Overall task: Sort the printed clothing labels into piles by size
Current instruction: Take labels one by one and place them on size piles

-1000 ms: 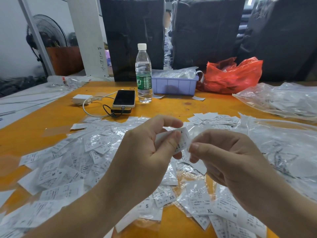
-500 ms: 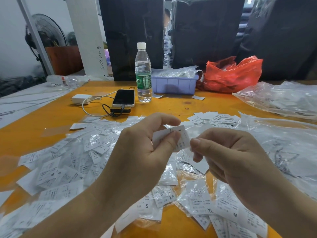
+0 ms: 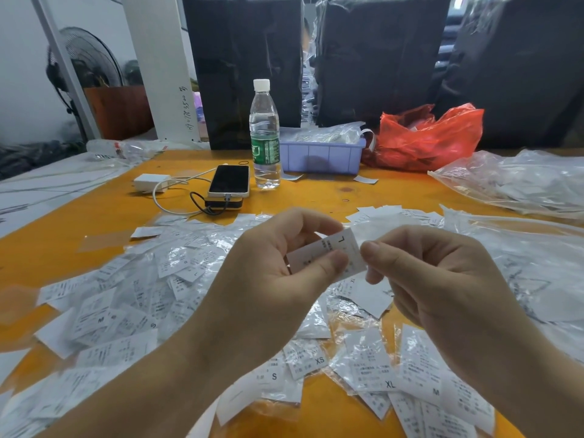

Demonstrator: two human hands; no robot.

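I held one printed label (image 3: 325,252) marked L up over the middle of the orange table (image 3: 63,229), above the loose heap of labels (image 3: 132,298). My left hand (image 3: 268,279) was clamped on it, thumb pressed on its printed face and curled fingers behind. My right hand (image 3: 436,279) was curled beside the label's right end, thumb tip at its edge; I cannot tell whether those fingers actually pinched it or only touched it.

The heap spread over the near half of the table toward its left edge. Near the front edge lay separate labels reading S (image 3: 274,376), XS (image 3: 319,361), XL (image 3: 390,384) and M (image 3: 436,392), each on a small stack, some in clear film. Crumpled clear plastic bags (image 3: 521,181) lay along the right edge.

Toward the far edge stood a water bottle (image 3: 264,137), upright, with a phone (image 3: 229,181) just to its left resting on a dark power bank, and a white charger (image 3: 151,181) further left. A lilac tray (image 3: 322,154) and a red plastic bag (image 3: 429,137) sat at the far edge.
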